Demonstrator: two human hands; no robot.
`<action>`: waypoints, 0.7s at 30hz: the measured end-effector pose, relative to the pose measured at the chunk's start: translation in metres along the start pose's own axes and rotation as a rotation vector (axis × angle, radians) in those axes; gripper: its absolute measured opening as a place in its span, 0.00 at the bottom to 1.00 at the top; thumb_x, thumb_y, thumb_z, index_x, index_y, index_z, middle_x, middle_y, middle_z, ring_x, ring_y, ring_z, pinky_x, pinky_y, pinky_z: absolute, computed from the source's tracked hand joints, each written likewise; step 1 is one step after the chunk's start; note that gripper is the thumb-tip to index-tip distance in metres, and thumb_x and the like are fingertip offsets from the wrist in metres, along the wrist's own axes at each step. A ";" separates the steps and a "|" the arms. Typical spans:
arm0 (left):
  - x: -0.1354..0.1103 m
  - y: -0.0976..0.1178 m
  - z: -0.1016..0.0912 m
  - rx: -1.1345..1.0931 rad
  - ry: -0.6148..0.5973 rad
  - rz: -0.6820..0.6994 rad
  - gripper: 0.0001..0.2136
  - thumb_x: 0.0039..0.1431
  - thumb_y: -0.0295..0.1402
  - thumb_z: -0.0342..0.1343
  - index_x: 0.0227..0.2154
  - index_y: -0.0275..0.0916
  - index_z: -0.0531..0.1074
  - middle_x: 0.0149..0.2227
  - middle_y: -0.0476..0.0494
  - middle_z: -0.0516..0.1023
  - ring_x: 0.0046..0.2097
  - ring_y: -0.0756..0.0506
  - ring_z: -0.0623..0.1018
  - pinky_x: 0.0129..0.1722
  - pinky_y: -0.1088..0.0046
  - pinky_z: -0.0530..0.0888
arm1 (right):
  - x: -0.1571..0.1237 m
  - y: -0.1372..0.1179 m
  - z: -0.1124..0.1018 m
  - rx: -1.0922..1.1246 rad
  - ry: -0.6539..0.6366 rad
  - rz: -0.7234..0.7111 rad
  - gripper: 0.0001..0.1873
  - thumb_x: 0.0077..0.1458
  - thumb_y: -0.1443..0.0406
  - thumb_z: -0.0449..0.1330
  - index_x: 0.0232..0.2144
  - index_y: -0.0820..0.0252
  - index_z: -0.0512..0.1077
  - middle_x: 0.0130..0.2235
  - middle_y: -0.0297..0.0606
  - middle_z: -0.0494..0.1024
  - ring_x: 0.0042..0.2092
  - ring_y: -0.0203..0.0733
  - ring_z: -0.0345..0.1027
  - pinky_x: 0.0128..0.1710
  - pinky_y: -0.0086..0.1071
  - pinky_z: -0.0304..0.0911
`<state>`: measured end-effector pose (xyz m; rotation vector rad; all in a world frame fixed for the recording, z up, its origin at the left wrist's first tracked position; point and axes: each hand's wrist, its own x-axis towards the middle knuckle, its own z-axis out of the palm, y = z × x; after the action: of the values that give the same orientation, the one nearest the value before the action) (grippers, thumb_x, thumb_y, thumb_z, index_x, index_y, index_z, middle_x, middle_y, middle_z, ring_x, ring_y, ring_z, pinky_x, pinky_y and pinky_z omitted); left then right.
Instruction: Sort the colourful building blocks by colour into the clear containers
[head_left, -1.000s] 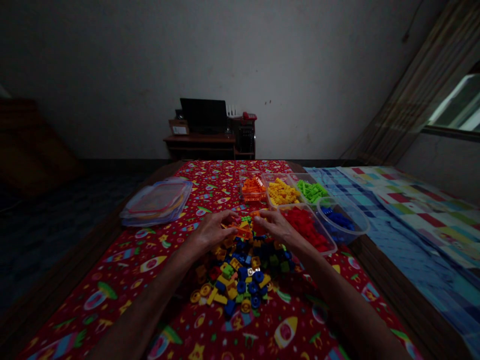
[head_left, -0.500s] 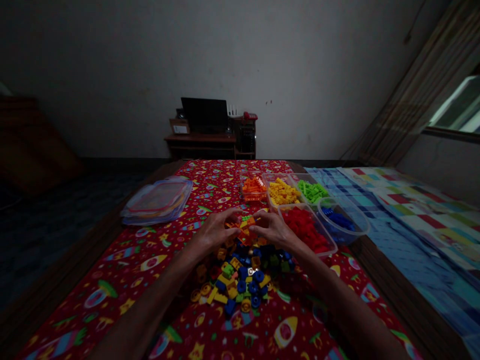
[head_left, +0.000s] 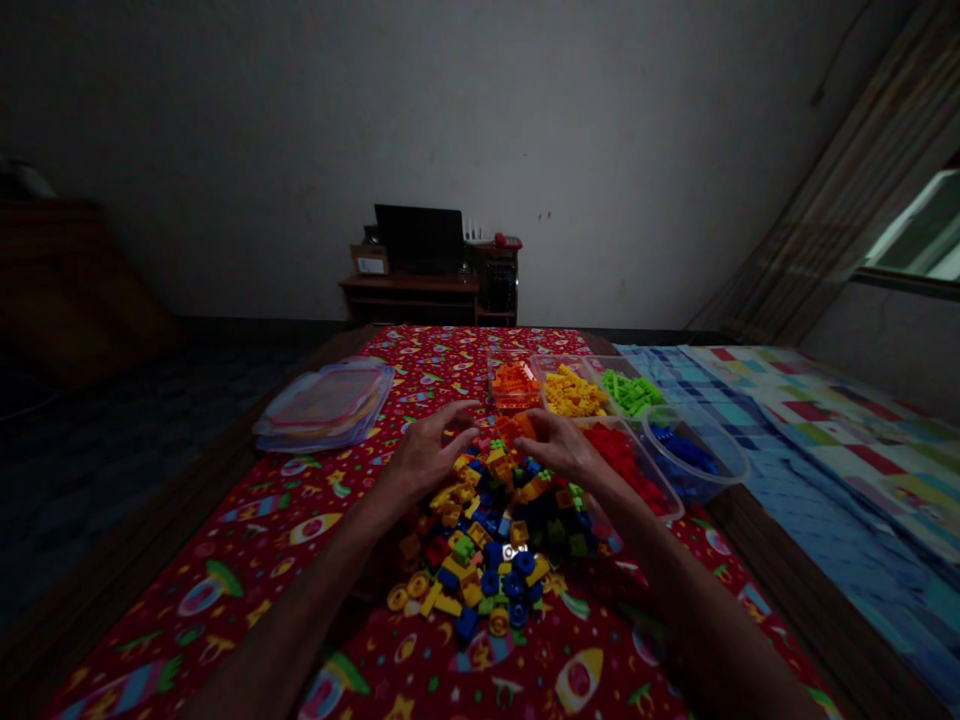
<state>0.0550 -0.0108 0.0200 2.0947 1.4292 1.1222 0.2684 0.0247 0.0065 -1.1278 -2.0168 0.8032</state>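
Observation:
My right hand (head_left: 562, 443) pinches orange building blocks (head_left: 514, 428) just in front of the clear box of orange blocks (head_left: 514, 384). Across from it, my left hand (head_left: 431, 448) is open, thumb and fingers apart, with nothing visible between them. Below both hands spreads a loose pile of mixed building blocks (head_left: 491, 582) in yellow, blue, green, orange and red. Close by my right wrist stands a clear box of red blocks (head_left: 621, 460), partly covered by the hand and forearm.
Behind are boxes of yellow blocks (head_left: 574, 391) and green blocks (head_left: 632, 392); a round tub (head_left: 731, 465) at right holds blue ones. Stacked plastic lids (head_left: 326, 405) lie on the left of the red patterned cloth (head_left: 300, 530). A bed (head_left: 810, 500) adjoins the table's right side.
My hands have moved apart. The orange blocks that were between both hands are now in my right hand, nearer the orange box. The view has shifted slightly.

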 end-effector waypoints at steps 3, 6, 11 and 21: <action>0.002 -0.005 -0.008 0.036 0.051 -0.020 0.19 0.56 0.38 0.50 0.50 0.38 0.69 0.40 0.43 0.80 0.41 0.44 0.79 0.40 0.68 0.76 | 0.045 0.000 -0.020 -0.149 0.138 0.049 0.13 0.47 0.64 0.60 0.37 0.64 0.73 0.31 0.37 0.75 0.32 0.38 0.68 0.32 0.29 0.62; 0.003 -0.010 -0.011 0.059 0.048 -0.009 0.17 0.56 0.37 0.49 0.48 0.38 0.70 0.41 0.42 0.80 0.41 0.44 0.79 0.42 0.67 0.76 | 0.096 -0.004 -0.037 -0.276 0.137 0.151 0.08 0.49 0.67 0.59 0.33 0.66 0.73 0.31 0.40 0.75 0.31 0.37 0.69 0.31 0.29 0.63; 0.003 -0.019 -0.010 0.094 0.039 0.027 0.16 0.56 0.34 0.49 0.47 0.39 0.71 0.44 0.41 0.79 0.43 0.44 0.78 0.44 0.65 0.76 | 0.142 -0.007 -0.046 -0.394 0.059 0.229 0.10 0.54 0.65 0.58 0.26 0.69 0.70 0.23 0.39 0.70 0.23 0.35 0.66 0.25 0.28 0.62; 0.005 -0.031 -0.005 0.169 0.008 0.049 0.12 0.55 0.33 0.49 0.38 0.40 0.75 0.42 0.43 0.79 0.43 0.43 0.78 0.47 0.66 0.74 | 0.132 0.030 -0.042 -0.549 -0.064 0.001 0.08 0.56 0.67 0.57 0.35 0.68 0.73 0.36 0.43 0.76 0.38 0.43 0.70 0.37 0.34 0.65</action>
<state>0.0330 0.0064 0.0041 2.2538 1.5317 1.0624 0.2642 0.1616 0.0414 -1.4086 -2.3662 0.2840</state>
